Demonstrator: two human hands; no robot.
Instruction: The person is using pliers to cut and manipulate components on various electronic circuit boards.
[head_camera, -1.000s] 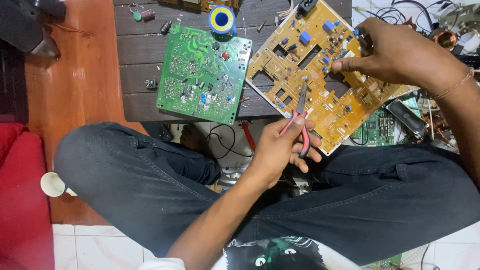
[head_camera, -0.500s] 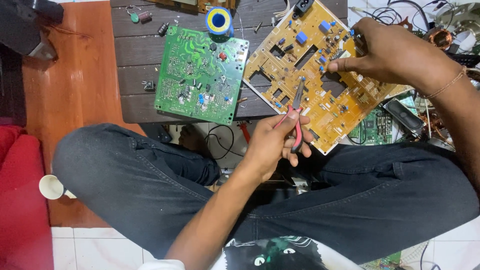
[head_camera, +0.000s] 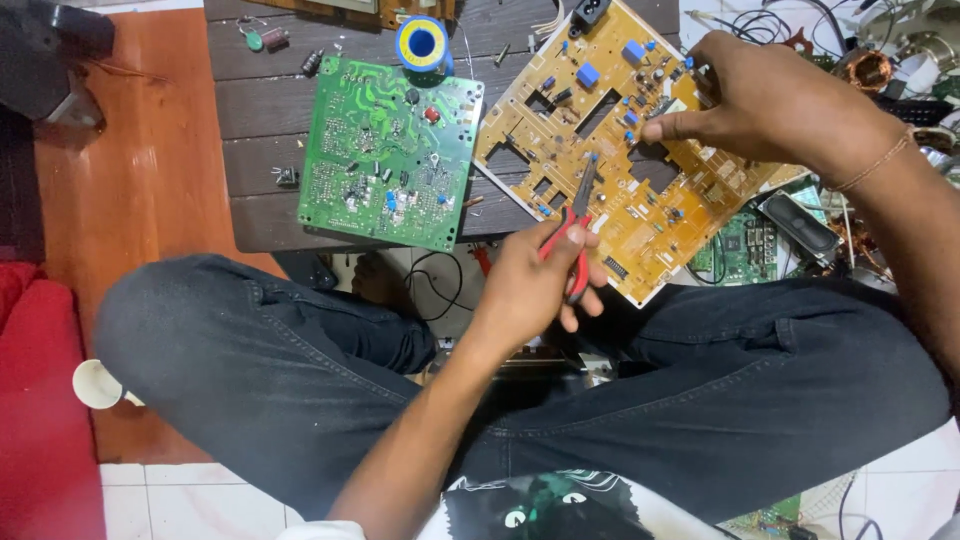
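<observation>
Working: your left hand (head_camera: 535, 290) clenches red-handled pliers (head_camera: 572, 232), tips on the yellow circuit board (head_camera: 620, 170)
Right hand (head_camera: 775, 105): pinches the board, steadying it
Left: many components remain mounted

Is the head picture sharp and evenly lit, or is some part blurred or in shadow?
Head view: even, soft light, no glare; the yellow circuit board and red-handled pliers look sharp; the frame edges bend slightly, and the top-left corner is dark.

Low dark wooden table (head_camera: 255, 110), slatted top. Lying on it: green circuit board (head_camera: 390, 150) at centre, yellow circuit board (head_camera: 620, 150) to right, solder spool (head_camera: 421, 43) at far edge, small loose components (head_camera: 262, 38) far left.
</observation>
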